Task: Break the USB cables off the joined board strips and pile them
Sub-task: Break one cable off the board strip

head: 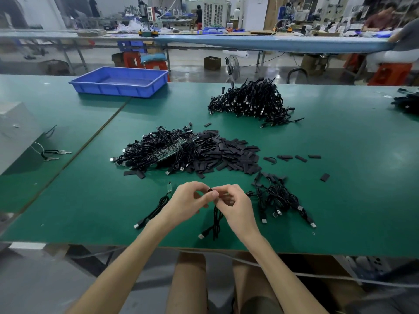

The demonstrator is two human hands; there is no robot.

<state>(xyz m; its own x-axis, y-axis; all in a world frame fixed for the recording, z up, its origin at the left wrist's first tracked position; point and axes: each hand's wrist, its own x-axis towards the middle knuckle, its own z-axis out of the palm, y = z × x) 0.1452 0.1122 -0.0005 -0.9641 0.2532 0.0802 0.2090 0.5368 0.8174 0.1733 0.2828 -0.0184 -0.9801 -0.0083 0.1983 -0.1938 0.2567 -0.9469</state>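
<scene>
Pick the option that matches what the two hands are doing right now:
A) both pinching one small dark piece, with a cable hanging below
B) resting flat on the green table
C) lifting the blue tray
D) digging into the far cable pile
A: the left hand and right hand meet at the fingertips on a small dark piece, and a black cable trails down from it to the table.

Tiny dark piece (209, 190) pinched between left hand (186, 200) and right hand (235, 207) is mostly hiding under fingertips (214, 195), can't tell what it is. Thin black USB cable (216, 220) is running out of sight behind the right hand. Green joined board strips (179, 145) are lying half buried under the tangled black cable heap (145, 152). Black cable bundle (408, 103) is getting cut off at the right edge.
</scene>
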